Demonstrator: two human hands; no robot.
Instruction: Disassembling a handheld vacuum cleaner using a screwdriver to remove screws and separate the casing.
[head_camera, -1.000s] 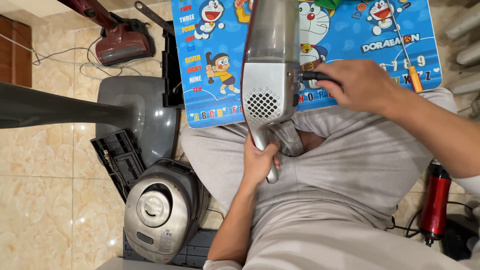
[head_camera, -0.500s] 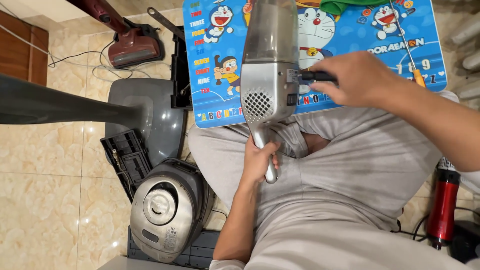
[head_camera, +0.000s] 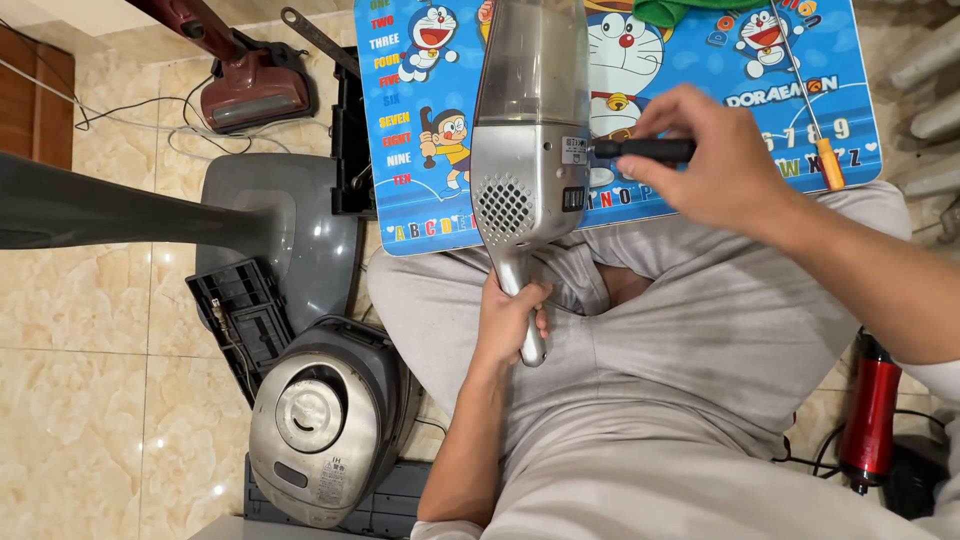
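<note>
Gripping vac handle (head_camera: 525, 305) w/ left hand (head_camera: 510, 320); right hand (head_camera: 715, 165) clasps screwdriver (head_camera: 645, 150), tip hidden.

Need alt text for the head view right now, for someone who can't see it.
A seated person's left hand grips a silver handheld vacuum by its handle while the right hand presses a black-handled screwdriver against its side, over a blue cartoon mat. A rice cooker sits beside them.

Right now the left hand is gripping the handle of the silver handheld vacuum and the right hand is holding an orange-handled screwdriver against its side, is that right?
Not quite. The left hand does grip the handle of the silver handheld vacuum, but the screwdriver that the right hand holds against its side has a black handle, as the head view shows. The orange-handled screwdriver lies unheld on the blue mat.
</note>
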